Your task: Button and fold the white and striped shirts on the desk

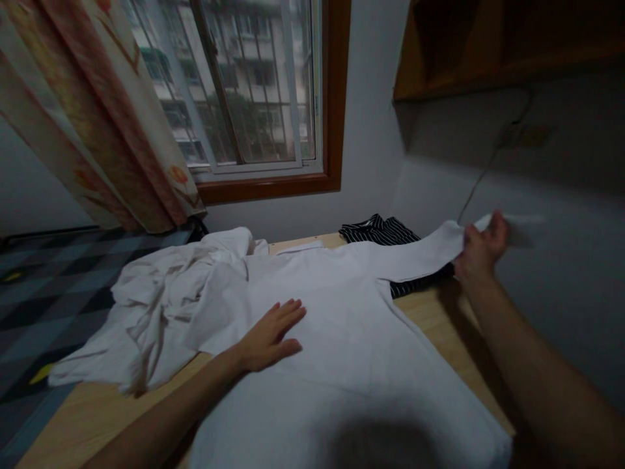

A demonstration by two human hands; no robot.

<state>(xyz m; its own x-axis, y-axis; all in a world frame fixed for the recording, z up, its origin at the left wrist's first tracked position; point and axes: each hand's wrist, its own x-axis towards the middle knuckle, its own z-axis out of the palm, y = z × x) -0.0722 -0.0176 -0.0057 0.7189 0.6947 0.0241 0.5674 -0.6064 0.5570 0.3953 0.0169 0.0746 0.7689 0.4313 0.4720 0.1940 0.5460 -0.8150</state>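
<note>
A white long-sleeved shirt (pixel 336 332) lies spread out on the wooden table (pixel 63 423). My left hand (pixel 273 335) rests flat on its body, fingers stretched out and holding nothing. At the right, my right hand (pixel 481 247) is closed around the shirt's right-side sleeve near the cuff and holds it raised off the table. The sleeve stretches from the shoulder to that hand, and its cuff end is blurred beyond my fingers. Under this sleeve a black-and-white striped garment (pixel 381 228) lies partly covered.
A crumpled white cloth (pixel 166 293) lies on the table's left side, against the shirt. Left of it is a dark checked bedcover (pixel 43 293). Behind are a window (pixel 244 85) and a flowered curtain (pixel 97 111). A wooden shelf (pixel 439 85) overhangs the right side; a cable (pixel 476 185) hangs below.
</note>
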